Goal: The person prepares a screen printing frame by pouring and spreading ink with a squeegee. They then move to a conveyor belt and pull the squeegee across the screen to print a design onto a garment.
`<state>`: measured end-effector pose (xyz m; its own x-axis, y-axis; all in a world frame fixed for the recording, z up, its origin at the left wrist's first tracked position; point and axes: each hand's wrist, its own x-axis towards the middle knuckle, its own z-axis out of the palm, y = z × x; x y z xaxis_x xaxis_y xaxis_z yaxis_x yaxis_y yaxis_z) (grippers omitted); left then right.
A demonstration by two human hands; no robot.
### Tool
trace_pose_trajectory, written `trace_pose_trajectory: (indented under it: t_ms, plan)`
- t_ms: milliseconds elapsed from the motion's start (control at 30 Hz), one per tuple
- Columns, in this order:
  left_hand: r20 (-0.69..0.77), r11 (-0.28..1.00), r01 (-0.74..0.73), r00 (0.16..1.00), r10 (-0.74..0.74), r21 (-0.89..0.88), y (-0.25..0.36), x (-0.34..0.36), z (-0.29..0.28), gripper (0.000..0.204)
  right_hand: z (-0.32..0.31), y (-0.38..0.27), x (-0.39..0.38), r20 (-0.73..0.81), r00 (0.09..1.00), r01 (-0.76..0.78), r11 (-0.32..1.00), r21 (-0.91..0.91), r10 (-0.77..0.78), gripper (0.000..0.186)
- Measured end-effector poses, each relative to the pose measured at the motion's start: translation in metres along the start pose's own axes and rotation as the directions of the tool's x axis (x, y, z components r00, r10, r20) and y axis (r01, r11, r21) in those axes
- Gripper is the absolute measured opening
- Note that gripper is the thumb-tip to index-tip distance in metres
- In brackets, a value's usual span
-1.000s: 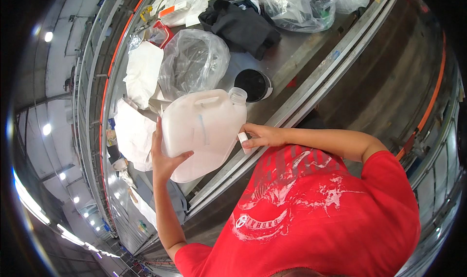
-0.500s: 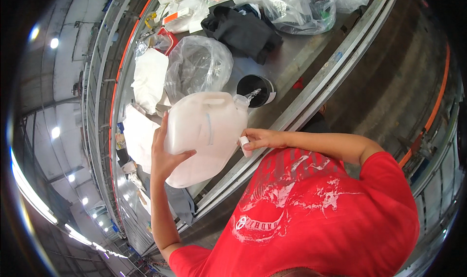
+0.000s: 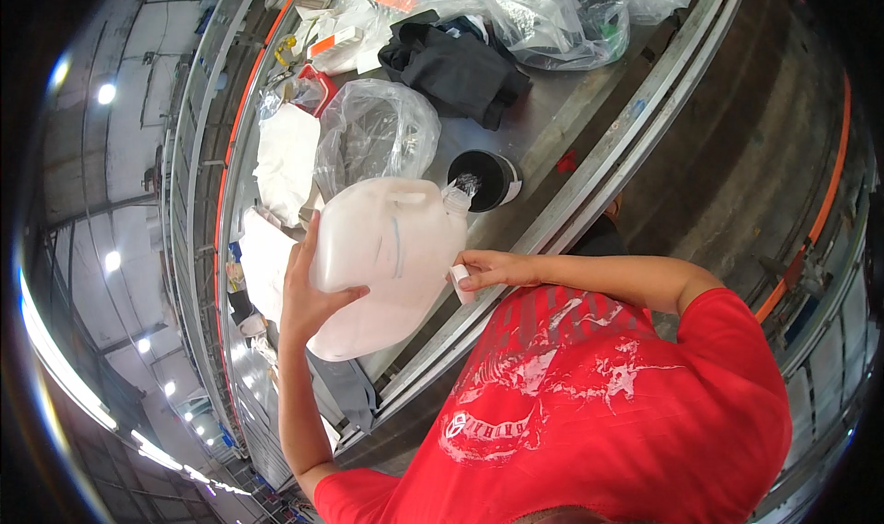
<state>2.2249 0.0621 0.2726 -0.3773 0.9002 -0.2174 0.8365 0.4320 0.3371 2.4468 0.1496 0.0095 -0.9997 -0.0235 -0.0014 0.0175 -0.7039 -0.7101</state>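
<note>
A large translucent white plastic jug is tilted with its mouth toward a black bucket. Clear liquid runs from the neck into the bucket, whose bottom is hidden. My left hand grips the jug's body at its base end, thumb spread across the near face and fingers along the far side. Beside the jug's right edge, my right hand pinches a white screw cap between thumb and fingers. Whether its fingertips also press against the jug, I cannot tell.
Behind the jug lies a clear plastic bag, with dark cloth further back. White sheets lie to the left. A metal rail runs along the near edge, and more clear bags are piled at the far end.
The liquid stream now looks broader and more broken up at the bucket's mouth. The jug has shifted very slightly; both hands keep their hold.
</note>
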Motion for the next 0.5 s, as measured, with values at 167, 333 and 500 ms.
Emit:
trace_pose_trajectory:
  t_ms: [167, 333, 500]
  plan:
    - [0.019, 1.0, 0.011, 1.0, -0.011, -0.007, 0.0004, 0.0014, -0.0021, 0.124, 0.0009, -0.0014, 0.0, 0.003, 1.0, 0.004, 1.0, 0.006, -0.004, 0.054]
    - [0.034, 1.0, 0.009, 0.999, -0.009, -0.003, 0.0013, 0.0043, -0.0038, 0.124, 0.0025, -0.002, 0.0007, 0.011, 1.0, 0.008, 1.0, 0.025, -0.009, 0.054]
    - [0.04, 1.0, 0.01, 0.999, -0.01, -0.002, 0.001, 0.0071, -0.0063, 0.123, 0.0034, -0.0024, 0.0015, 0.017, 1.0, 0.003, 1.0, 0.019, -0.004, 0.053]
